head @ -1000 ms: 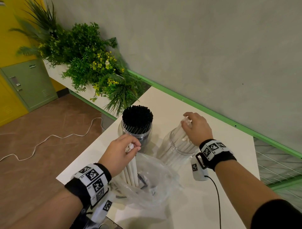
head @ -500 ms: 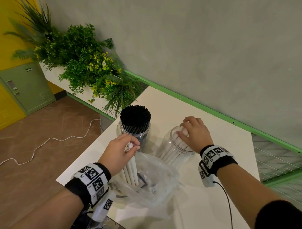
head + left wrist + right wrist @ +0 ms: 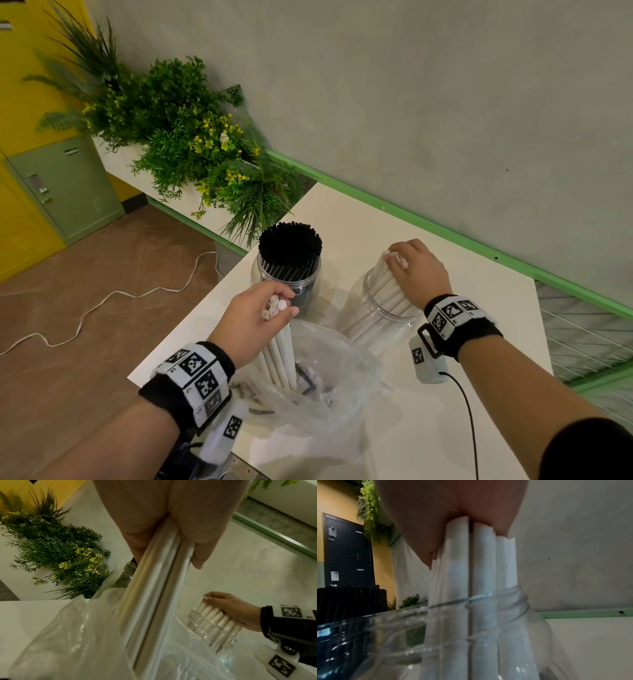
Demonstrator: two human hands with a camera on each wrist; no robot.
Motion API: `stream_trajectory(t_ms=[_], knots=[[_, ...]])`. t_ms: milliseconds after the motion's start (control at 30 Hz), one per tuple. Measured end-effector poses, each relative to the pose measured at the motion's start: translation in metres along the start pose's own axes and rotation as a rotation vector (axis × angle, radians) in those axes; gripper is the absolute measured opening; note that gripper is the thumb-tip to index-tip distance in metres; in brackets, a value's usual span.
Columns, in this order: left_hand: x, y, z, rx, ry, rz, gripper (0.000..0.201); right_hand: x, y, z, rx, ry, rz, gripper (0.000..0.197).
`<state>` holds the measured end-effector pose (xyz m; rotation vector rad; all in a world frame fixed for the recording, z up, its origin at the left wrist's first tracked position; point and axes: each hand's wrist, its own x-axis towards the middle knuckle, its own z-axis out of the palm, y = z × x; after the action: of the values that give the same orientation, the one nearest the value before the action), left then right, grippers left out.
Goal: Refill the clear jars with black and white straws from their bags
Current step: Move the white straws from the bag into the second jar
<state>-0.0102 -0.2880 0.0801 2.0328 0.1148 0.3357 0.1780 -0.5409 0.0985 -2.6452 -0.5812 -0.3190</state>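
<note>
My left hand grips a small bunch of white straws near their tops. Their lower ends stand inside a crumpled clear plastic bag. My right hand curls over the tops of several white straws that lean in a clear jar at the right. A second clear jar to the left is packed with black straws.
The white table ends just left of the black-straw jar and close in front of the bag. A grey wall with a green rail runs behind. Plants stand beyond the far-left corner. A white cable lies on the floor.
My right hand has shifted on the straws over the jar's mouth, dipping down and coming up again. The left hand has kept its hold on its bunch in the bag.
</note>
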Motion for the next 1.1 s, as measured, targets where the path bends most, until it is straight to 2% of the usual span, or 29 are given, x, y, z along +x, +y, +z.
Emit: stream_trajectory(t_ms=[67,167,233,267,333,400,433,467,567,633,700,800,933,1000,1100], knots=[[0.0,-0.001,0.0,-0.002,-0.004,-0.007,0.015,0.003,0.001,0.0,0.036,0.007,0.026,0.022],[0.001,0.0,0.0,-0.006,-0.005,-0.01,0.014,0.008,0.001,-0.001,-0.07,-0.146,0.023,0.025],[0.002,0.0,0.001,-0.02,-0.002,-0.012,0.015,0.008,0.0,-0.003,-0.16,-0.19,0.027,0.033],[0.002,0.0,0.0,-0.026,-0.001,-0.016,0.016,0.006,-0.003,-0.006,-0.178,-0.151,0.015,0.038],[0.001,-0.001,0.0,-0.028,0.003,-0.026,0.019,0.0,-0.016,-0.014,-0.137,0.034,-0.095,0.044],[0.001,0.0,-0.003,-0.013,-0.015,-0.047,0.027,-0.016,-0.038,-0.019,0.047,0.165,-0.216,0.046],[0.001,0.001,-0.006,0.009,-0.045,-0.06,0.036,-0.028,-0.052,-0.018,0.179,0.121,-0.232,0.047],[0.002,0.003,-0.01,0.052,-0.09,-0.071,0.048,-0.043,-0.067,-0.014,0.322,0.013,-0.223,0.05],[0.002,0.007,-0.035,0.262,-0.256,-0.139,0.083,-0.088,-0.106,0.016,0.638,-0.379,-0.165,0.071],[0.001,0.007,-0.049,0.314,-0.355,-0.207,0.088,-0.103,-0.12,0.044,0.687,-0.508,-0.147,0.086],[-0.001,0.004,-0.054,0.247,-0.363,-0.234,0.078,-0.105,-0.129,0.07,0.671,-0.516,-0.153,0.094],[-0.003,-0.001,-0.05,0.114,-0.294,-0.218,0.063,-0.1,-0.141,0.091,0.742,-0.467,-0.107,0.089],[-0.01,-0.003,-0.038,-0.168,-0.263,-0.25,0.067,-0.101,-0.148,0.109,0.81,-0.388,-0.018,0.085],[-0.011,0.002,-0.034,-0.275,-0.275,-0.253,0.07,-0.105,-0.15,0.108,0.935,-0.337,0.036,0.075],[-0.011,0.006,-0.032,-0.291,-0.272,-0.223,0.062,-0.109,-0.149,0.097,1.089,-0.258,0.117,0.053]])
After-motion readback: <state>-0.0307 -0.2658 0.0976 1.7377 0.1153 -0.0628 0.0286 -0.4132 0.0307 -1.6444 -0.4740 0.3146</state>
